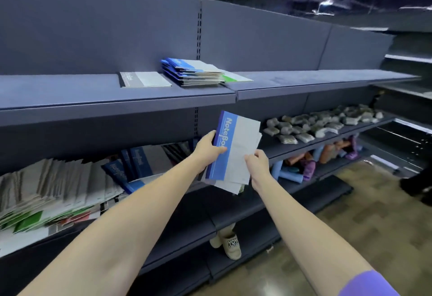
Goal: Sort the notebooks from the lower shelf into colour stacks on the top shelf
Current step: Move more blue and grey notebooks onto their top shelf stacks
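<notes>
**Blue notebooks held up in two hands**

From the head camera — the left hand (208, 147) grips the blue notebooks (233, 150) by the spine, and the right hand (258, 160) pinches the white edge. They hang between the top shelf (70, 94) and lower shelf (163, 193) — a blue stack (191, 71) lies up top

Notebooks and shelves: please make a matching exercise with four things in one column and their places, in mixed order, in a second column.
Things:
1. blue notebook stack
2. grey notebook
3. green notebook
4. light blue notebook

Places:
A. held in both hands
B. top shelf, left of the blue stack
C. top shelf, middle
D. top shelf, right of the blue stack, partly under it

Pairs: 1-C, 2-B, 3-D, 4-A
</notes>
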Tool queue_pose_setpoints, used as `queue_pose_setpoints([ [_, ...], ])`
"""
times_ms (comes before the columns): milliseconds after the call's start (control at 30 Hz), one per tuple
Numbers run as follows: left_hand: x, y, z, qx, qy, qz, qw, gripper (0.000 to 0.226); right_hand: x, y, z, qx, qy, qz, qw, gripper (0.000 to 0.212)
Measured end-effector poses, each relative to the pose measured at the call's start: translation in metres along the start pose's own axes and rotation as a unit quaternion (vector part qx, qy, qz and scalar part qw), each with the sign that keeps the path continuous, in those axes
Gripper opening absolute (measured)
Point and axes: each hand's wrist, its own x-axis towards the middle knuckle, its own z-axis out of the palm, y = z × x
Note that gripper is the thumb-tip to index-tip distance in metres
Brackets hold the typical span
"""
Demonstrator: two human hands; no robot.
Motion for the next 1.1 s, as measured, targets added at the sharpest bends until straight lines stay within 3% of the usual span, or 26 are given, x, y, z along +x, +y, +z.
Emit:
queue_pose_setpoints([
  [67, 0.003, 0.025, -0.001, -0.006, 0.004, 0.036, 0.999, 0.071, -0.001, -0.024, -0.008, 0.029, 0.021, -0.039, 0.999, 0.013],
  [167, 0.005, 0.063, -0.017, -0.031, 0.029, 0.093, 0.995, 0.046, -0.004, -0.068, -0.003, 0.067, 0.034, -0.100, 0.992, 0.023],
  [333, 0.001, 0.109, -0.072, -0.092, 0.084, 0.135, 0.983, 0.030, -0.008, -0.134, 0.035, 0.110, -0.016, -0.164, 0.980, 0.023],
  [467, 0.001, 0.125, -0.124, -0.147, 0.155, 0.123, 0.969, 0.033, -0.010, -0.172, 0.074, 0.079, -0.118, -0.223, 0.964, 0.027],
  [567, 0.003, 0.130, -0.153, -0.153, 0.194, 0.112, 0.963, 0.024, -0.003, -0.192, 0.102, 0.054, -0.150, -0.249, 0.955, 0.023],
  [733, 0.010, 0.141, -0.196, -0.169, 0.229, 0.079, 0.956, 0.027, 0.016, -0.220, 0.142, 0.047, -0.103, -0.248, 0.962, 0.011],
  [933, 0.033, 0.150, -0.228, -0.152, 0.274, 0.021, 0.949, 0.026, 0.045, -0.243, 0.176, -0.009, -0.106, -0.264, 0.959, 0.019],
  [1100, 0.058, 0.145, -0.237, -0.146, 0.301, 0.017, 0.942, 0.013, 0.071, -0.262, 0.191, -0.106, -0.055, -0.300, 0.946, 0.019],
])
